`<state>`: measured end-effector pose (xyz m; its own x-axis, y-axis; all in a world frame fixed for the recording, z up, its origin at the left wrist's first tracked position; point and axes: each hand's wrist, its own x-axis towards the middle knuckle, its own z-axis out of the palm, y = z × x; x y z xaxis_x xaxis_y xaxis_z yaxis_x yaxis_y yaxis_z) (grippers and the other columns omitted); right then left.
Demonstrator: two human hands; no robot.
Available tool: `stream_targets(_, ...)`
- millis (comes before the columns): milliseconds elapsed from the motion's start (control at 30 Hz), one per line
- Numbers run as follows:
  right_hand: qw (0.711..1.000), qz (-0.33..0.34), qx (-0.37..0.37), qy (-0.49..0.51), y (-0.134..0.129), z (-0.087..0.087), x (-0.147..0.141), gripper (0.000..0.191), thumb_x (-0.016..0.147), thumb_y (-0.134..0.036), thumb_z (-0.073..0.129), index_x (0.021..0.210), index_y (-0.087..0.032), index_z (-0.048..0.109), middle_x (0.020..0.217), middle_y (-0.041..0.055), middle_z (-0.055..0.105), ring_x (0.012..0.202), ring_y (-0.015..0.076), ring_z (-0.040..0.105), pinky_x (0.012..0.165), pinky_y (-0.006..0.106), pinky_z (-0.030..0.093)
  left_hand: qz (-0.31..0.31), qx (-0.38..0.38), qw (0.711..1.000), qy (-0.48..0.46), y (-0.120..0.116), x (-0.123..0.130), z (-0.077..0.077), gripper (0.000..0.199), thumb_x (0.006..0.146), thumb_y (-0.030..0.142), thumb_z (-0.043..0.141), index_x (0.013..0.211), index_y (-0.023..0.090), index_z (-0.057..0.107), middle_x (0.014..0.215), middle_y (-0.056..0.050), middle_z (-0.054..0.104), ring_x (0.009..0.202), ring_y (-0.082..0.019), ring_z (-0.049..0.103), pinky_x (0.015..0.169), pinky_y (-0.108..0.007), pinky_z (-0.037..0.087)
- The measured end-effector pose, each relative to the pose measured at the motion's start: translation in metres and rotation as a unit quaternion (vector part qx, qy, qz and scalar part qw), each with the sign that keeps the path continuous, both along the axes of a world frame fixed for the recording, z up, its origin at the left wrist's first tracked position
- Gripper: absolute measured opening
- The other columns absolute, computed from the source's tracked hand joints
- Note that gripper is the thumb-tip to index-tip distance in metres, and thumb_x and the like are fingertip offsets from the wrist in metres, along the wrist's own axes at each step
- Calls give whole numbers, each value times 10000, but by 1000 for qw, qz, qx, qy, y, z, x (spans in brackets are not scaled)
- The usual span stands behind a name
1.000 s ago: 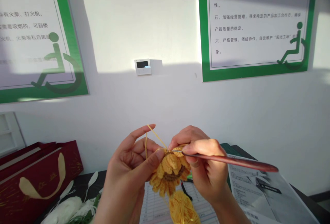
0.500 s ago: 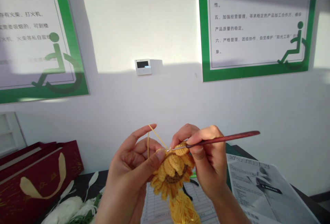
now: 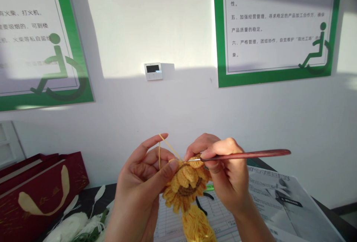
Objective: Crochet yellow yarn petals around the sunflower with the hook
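Observation:
A yellow crocheted flower (image 3: 185,184) with a brown centre is pinched at its upper left edge by my left hand (image 3: 145,182), whose raised index finger carries a strand of yellow yarn (image 3: 171,147). My right hand (image 3: 227,171) grips a crochet hook (image 3: 251,155) with a dark red handle. The hook's thin metal tip points left and reaches the top edge of the flower, where the yarn comes down. Below the flower lies a yellow yarn bundle (image 3: 196,225) on a lined sheet (image 3: 173,223).
To the left stand a dark red gift bag (image 3: 41,197) and white yarn pieces (image 3: 71,227). Black-handled pliers (image 3: 202,205) lie behind the flower. A printed sheet (image 3: 273,197) is at the right. The wall (image 3: 125,104) behind bears posters and a small panel (image 3: 153,71).
The hook's handle has tipped lower and nearer to level, its end shifting right. My right hand has moved slightly right. My left hand still pinches the flower. The whole view has shifted a little.

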<state>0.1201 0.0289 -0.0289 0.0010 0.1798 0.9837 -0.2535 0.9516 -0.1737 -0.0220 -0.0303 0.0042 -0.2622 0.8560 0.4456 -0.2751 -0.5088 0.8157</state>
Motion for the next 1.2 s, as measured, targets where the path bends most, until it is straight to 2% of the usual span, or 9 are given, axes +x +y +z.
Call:
stream_targets(67, 1000, 4, 0, -1, 0, -1, 1, 92, 1046, -204, 491, 1063, -265, 558, 922, 56, 722, 843, 201, 681, 733, 401, 553, 1, -1, 1000, -3, 0, 0, 0, 539, 646, 102, 916, 1150, 170, 737, 667, -12, 707, 569, -130, 613, 529, -192, 489)
stream_targets(333, 997, -29, 57, -39, 1, 1, 6, 117, 1026, -170, 501, 1081, -254, 560, 970, 61, 714, 860, 209, 657, 776, 436, 544, -13, 12, 999, 26, -2, -6, -3, 538, 708, 125, 899, 1205, 206, 707, 703, -3, 714, 593, -135, 617, 551, -212, 512)
stream_targets(533, 990, -95, 89, -59, -1, 4, 2, 119, 1019, -172, 495, 1028, -261, 572, 956, 47, 693, 824, 202, 635, 752, 424, 536, -13, 12, 999, 27, -3, -7, -2, 509, 701, 104, 899, 1166, 216, 725, 714, -10, 729, 601, -135, 637, 565, -207, 523)
stream_targets(700, 996, -58, 69, -5, 1, 1, -1, 116, 1027, -183, 495, 1072, -256, 573, 959, 59, 725, 844, 218, 676, 774, 456, 558, -10, 10, 1000, 22, -6, -5, -1, 519, 698, 104, 901, 1172, 222, 724, 708, 1, 719, 605, -130, 629, 573, -208, 527)
stream_targets(933, 997, -47, 67, 14, -3, 1, 0, 122, 1033, -185, 490, 1096, -252, 569, 943, 66, 739, 859, 222, 698, 763, 453, 584, -6, 5, 1000, 27, -7, -4, 1, 522, 719, 114, 889, 1197, 221, 711, 719, 2, 713, 609, -133, 620, 557, -204, 514)
stream_targets(1100, 995, -74, 70, -2, -3, -1, -5, 99, 1036, -213, 476, 1031, -282, 547, 975, 55, 755, 826, 220, 691, 738, 459, 576, -5, 9, 1000, 20, -7, -5, 2, 521, 716, 107, 891, 1195, 219, 717, 722, -3, 715, 623, -128, 616, 581, -203, 518)
stream_targets(1200, 996, -51, 60, 31, -3, -3, -8, 88, 1041, -233, 481, 1044, -275, 558, 948, 51, 754, 834, 220, 705, 764, 464, 585, -14, 1, 1000, 21, -8, -6, 2, 521, 725, 116, 887, 1205, 223, 713, 738, 0, 710, 619, -129, 614, 565, -207, 509)
